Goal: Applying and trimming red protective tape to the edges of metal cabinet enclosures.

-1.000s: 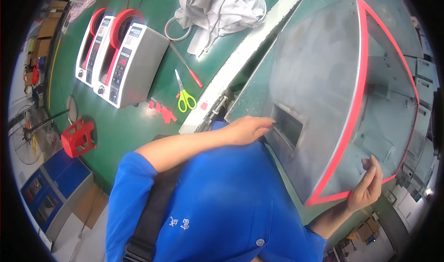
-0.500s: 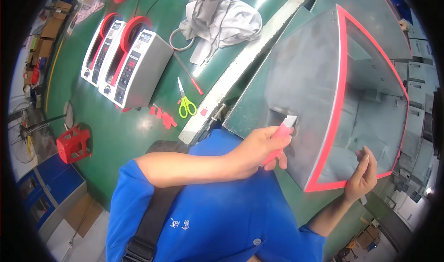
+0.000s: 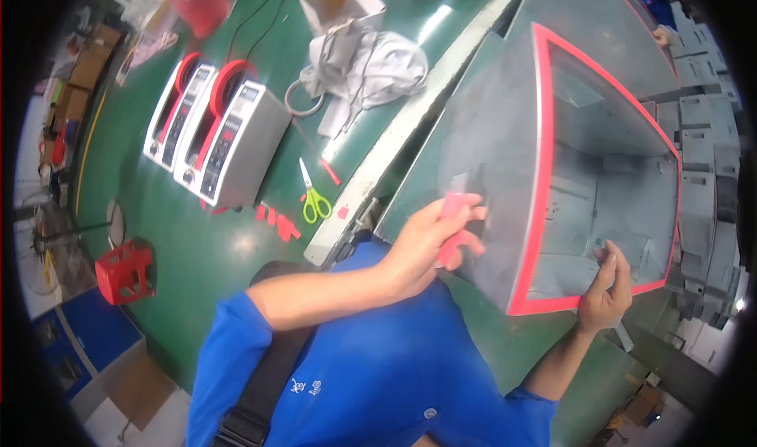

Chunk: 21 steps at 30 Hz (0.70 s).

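Note:
My left hand (image 3: 434, 238) is closed round a small pink-handled tool (image 3: 456, 205) with a pale, flat, blade-like tip. It is held close to the side wall of a grey metal box (image 3: 505, 155), by a dark opening partly hidden behind the fingers. Red tape (image 3: 531, 234) runs along the rim of the box's open front. My right hand (image 3: 605, 293) is at the lower taped rim, its fingers bent and pressed together in front of the opening. Whatever those fingers may hold is hidden.
Two white tape dispensers (image 3: 236, 151) with red rolls stand on the green table. Green-handled scissors (image 3: 315, 205), red tape scraps (image 3: 284, 226), a grey cloth (image 3: 378, 68) and a carton (image 3: 343, 5) lie around. A red stool (image 3: 124, 272) is at left. Another grey box (image 3: 595, 37) is behind.
My left hand has turned and moved slightly left and up with the pink-handled tool, whose tip has left the dark opening. The view has shifted a little; my right hand stays at the rim.

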Each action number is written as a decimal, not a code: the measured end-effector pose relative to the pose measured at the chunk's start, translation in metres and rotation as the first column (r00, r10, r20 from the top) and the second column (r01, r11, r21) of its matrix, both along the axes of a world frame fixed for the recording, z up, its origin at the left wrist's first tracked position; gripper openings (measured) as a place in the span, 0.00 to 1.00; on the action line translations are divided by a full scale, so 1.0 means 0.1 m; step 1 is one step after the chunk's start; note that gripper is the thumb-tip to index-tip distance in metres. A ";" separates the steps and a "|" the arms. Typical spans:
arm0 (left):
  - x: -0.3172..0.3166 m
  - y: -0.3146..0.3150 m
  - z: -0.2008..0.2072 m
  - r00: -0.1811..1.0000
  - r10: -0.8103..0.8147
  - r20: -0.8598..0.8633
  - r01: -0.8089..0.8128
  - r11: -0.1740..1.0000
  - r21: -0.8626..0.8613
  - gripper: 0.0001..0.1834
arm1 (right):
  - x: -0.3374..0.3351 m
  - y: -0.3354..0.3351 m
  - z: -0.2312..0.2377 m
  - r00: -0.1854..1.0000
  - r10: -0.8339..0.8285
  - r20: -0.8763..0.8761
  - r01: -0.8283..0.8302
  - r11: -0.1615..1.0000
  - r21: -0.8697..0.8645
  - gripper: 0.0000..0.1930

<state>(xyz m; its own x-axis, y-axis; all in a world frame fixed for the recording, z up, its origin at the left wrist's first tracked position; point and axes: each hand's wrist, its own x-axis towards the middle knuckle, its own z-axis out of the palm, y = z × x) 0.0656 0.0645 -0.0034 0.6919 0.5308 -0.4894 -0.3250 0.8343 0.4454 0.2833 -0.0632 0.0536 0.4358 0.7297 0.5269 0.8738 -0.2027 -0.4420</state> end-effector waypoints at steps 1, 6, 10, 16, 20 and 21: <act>-0.01 -0.02 -0.05 1.000 0.009 -0.018 -0.007 0.998 0.064 0.21 | -0.01 0.00 0.00 1.000 -0.011 0.015 0.011 0.999 0.031 0.09; -0.33 -0.31 -0.26 0.972 -0.213 -0.099 0.217 0.651 0.728 0.37 | -0.03 -0.08 -0.02 0.995 0.076 0.062 -0.084 0.987 0.138 0.08; -0.14 -0.30 -0.10 1.000 0.012 -0.006 0.005 0.062 0.998 0.50 | 0.00 0.03 0.06 0.996 0.043 0.075 -0.051 0.993 0.107 0.08; 0.02 -0.43 0.03 0.979 -0.088 -0.182 0.200 0.556 0.807 0.49 | 0.22 -0.08 0.14 0.952 0.298 -0.071 -0.281 0.942 0.182 0.06; 0.08 -0.57 0.01 0.971 0.153 -0.185 0.075 0.540 0.839 0.49 | 0.84 -0.33 0.22 0.967 0.255 0.006 -0.253 0.954 0.161 0.08; 0.09 -0.62 0.03 0.955 0.231 -0.186 0.040 0.521 0.853 0.47 | 1.11 -0.42 0.24 0.985 0.170 0.022 -0.171 0.977 0.129 0.09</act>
